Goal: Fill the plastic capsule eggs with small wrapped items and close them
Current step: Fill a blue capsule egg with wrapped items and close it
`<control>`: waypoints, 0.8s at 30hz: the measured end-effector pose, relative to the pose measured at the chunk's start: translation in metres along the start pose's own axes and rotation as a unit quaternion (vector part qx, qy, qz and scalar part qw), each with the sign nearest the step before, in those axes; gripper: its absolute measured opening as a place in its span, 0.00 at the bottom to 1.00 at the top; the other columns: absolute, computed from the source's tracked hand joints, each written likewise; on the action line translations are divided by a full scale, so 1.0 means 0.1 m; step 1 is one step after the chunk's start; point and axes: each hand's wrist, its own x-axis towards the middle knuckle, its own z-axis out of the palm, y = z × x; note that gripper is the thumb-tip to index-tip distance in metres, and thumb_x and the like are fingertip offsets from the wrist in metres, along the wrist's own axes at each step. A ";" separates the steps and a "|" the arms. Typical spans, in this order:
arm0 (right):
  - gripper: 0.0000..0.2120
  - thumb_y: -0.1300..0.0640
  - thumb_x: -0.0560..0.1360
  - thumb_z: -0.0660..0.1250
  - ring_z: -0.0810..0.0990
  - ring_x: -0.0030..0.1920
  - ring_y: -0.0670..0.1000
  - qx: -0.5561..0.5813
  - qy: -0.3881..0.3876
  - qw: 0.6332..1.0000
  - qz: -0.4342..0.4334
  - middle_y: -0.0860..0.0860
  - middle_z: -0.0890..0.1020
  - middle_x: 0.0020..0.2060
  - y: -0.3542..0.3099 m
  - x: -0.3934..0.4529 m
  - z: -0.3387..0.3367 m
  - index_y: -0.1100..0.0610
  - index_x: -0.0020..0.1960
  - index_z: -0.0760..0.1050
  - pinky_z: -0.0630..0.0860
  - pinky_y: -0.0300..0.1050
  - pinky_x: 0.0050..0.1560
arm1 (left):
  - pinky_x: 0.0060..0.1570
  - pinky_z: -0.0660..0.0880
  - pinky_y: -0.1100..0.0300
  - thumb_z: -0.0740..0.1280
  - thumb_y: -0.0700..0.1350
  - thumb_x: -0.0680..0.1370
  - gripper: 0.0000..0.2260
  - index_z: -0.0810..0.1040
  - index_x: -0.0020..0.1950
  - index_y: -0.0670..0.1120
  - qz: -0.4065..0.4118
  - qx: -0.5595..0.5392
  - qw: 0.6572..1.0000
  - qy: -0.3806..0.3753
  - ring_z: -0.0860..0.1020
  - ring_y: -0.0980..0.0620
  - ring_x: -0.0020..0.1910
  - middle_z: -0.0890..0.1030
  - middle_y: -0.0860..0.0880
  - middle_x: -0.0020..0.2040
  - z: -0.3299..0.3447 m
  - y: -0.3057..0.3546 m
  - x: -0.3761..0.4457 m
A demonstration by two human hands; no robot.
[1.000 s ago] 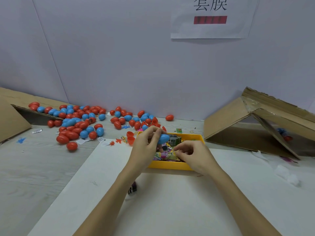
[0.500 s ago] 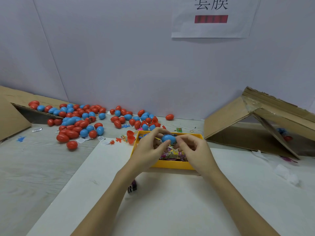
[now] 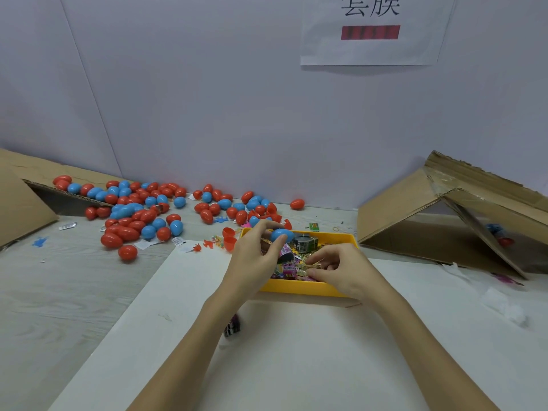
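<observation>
So the left hand has a blue capsule egg pinched between thumb and fingertips, held up over the far-left part of the yellow tray. The egg looks closed, though I can't see a seam clearly. The right hand is down in the tray with fingers curled, pinching at a gold-coloured wrapped item among the pile of small wrapped items in there. A grey boxy thing sits in the far part of the tray, can't tell what it is.

The tray rests on a white board, near the board's far edge. Just left of the tray are a couple of open red egg halves and some tiny scattered toys. Farther left, a big spread of red and blue capsule eggs covers the grey table, running up to a cardboard box lying on its side at the far left. One lone red egg sits by the wall. Another tipped cardboard box is on the right, with something blue and red inside. A small dark wrapped packet lies on the board, partly under the left forearm. A paper sign hangs on the wall.
</observation>
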 end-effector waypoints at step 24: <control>0.09 0.53 0.81 0.70 0.85 0.49 0.43 0.135 0.063 0.987 -0.055 0.44 0.87 0.47 -0.05 -0.12 0.08 0.47 0.59 0.85 0.79 0.35 0.47 | 0.49 0.68 0.78 0.70 0.53 0.79 0.09 0.82 0.55 0.50 0.096 0.109 0.989 -0.038 0.72 0.62 0.52 0.74 0.51 0.54 0.11 0.03 -0.10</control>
